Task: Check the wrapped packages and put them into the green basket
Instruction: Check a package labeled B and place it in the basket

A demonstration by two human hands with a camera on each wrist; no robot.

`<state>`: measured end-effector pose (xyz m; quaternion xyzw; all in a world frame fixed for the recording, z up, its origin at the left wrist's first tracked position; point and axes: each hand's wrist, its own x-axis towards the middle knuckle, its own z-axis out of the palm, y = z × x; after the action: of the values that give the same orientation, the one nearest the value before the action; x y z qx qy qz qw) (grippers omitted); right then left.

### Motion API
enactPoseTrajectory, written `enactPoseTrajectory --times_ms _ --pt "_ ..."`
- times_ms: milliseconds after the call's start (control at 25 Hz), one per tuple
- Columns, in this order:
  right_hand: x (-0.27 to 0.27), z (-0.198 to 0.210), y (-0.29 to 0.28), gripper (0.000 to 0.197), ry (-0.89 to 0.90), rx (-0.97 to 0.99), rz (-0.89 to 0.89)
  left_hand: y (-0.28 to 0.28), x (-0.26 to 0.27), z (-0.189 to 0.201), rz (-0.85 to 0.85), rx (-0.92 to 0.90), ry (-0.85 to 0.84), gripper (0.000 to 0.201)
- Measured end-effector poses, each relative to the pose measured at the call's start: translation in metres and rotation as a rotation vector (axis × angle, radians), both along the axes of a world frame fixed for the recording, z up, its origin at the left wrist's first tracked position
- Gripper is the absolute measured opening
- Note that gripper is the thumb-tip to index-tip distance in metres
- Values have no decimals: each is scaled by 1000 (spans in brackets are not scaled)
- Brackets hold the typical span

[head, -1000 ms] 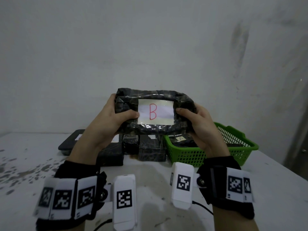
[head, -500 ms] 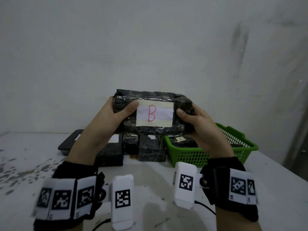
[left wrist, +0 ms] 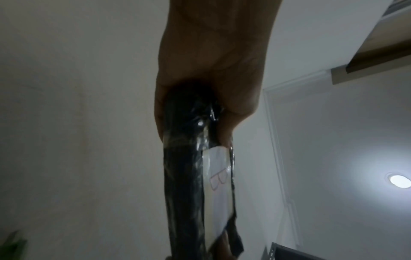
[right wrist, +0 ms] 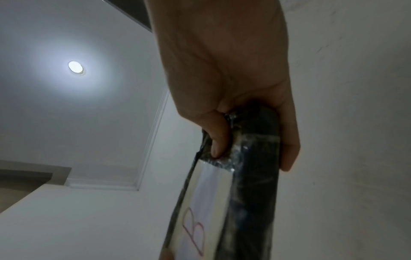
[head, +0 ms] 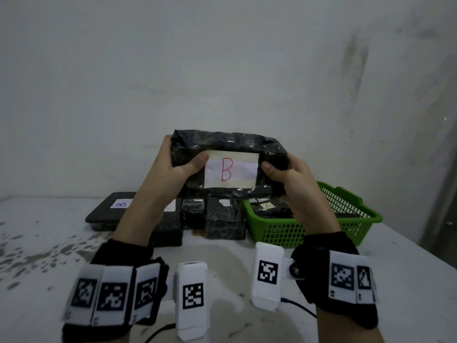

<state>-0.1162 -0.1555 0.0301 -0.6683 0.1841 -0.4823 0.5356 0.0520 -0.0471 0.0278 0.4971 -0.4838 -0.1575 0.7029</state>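
Note:
A black wrapped package (head: pixel 230 147) with a white label bearing a red B is held up in front of the wall, label facing me. My left hand (head: pixel 173 167) grips its left end, thumb on the front; my right hand (head: pixel 286 172) grips its right end the same way. The left wrist view shows the package (left wrist: pixel 184 184) edge-on under the left hand (left wrist: pixel 211 73), and the right wrist view shows the package (right wrist: pixel 251 202) under the right hand (right wrist: pixel 227 79). The green basket (head: pixel 346 219) stands on the table at the right, behind my right hand, with a package labelled A (head: pixel 269 206) in it.
Several more black wrapped packages (head: pixel 222 219) lie in a row on the white table (head: pixel 49 243) left of the basket; a flat one (head: pixel 108 211) at the far left has a blue B label. The wall is close behind.
The package has tipped so its top edge leans further away and its top face shows more; both hands shifted slightly with it and kept their hold.

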Motion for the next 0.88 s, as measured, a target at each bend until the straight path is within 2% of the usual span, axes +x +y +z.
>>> enactPoseTrajectory --times_ms 120,160,200,240,320,360,400,520,560,720,880 --pt "-3 2 2 36 -84 -23 94 4 2 -2 -43 178 -66 101" --pt "-4 3 2 38 -91 -43 109 4 2 -2 -43 211 -59 112" --pt "-3 3 2 38 -91 -51 119 3 1 -1 -42 220 -25 110" --pt "-1 3 4 40 -84 -45 125 3 0 0 -47 217 24 96" --pt "3 3 6 55 -71 -22 83 3 -5 3 -64 195 99 53" --pt "4 2 6 58 -76 -24 43 4 -6 3 -75 193 105 39" --pt "5 2 6 52 -99 -33 17 5 -5 3 -97 189 103 36" --pt "7 1 9 23 -136 -66 17 8 -2 3 -122 135 142 51" --pt "8 1 11 17 -133 -81 24 9 -2 4 -103 118 150 47" --pt "15 0 10 7 -165 -120 11 4 0 3 -5 86 136 8" --pt "14 0 11 4 -201 -156 -42 3 -4 3 26 46 107 8"
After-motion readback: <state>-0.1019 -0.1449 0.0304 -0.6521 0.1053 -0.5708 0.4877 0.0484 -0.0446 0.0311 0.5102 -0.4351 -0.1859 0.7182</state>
